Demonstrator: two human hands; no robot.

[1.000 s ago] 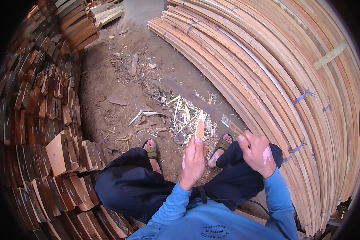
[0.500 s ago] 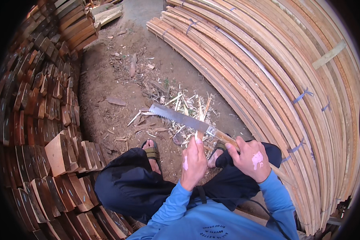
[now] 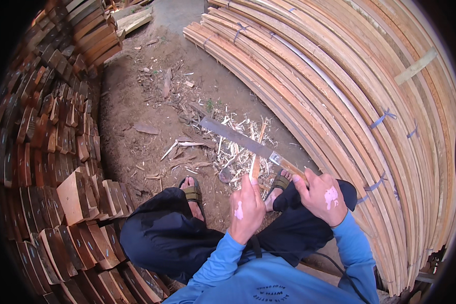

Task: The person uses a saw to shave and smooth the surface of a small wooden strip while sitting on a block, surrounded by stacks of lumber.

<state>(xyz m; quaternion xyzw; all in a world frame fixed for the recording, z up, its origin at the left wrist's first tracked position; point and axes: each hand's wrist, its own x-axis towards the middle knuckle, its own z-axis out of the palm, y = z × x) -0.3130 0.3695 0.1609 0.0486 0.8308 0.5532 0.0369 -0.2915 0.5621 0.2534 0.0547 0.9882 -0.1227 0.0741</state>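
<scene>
My right hand (image 3: 325, 198) is wrapped round the wooden handle of a handsaw (image 3: 237, 138). Its long, flat metal blade points to the far left. Between the thumb and fingers of my left hand (image 3: 247, 209), a narrow wooden strip (image 3: 255, 170) is gripped at its near end. The strip points away from me, and the blade lies across it from above; whether the two touch I cannot tell. The strip's lower part is hidden inside my left fist. Below the blade, pale wood shavings (image 3: 231, 161) are scattered on the ground between my sandalled feet.
Long bundled wood strips (image 3: 309, 91), tied with blue bands, curve along my right side. Stacked short wooden blocks (image 3: 50, 152) rise like a wall on my left. Bark pieces (image 3: 146, 128) lie on the brown dirt ground (image 3: 131, 96). More timber (image 3: 137, 20) is at the far left.
My right hand and the saw have shifted slightly right, the blade's tip moving away from me and rightward. My left hand has moved only a little, still gripping the strip.
</scene>
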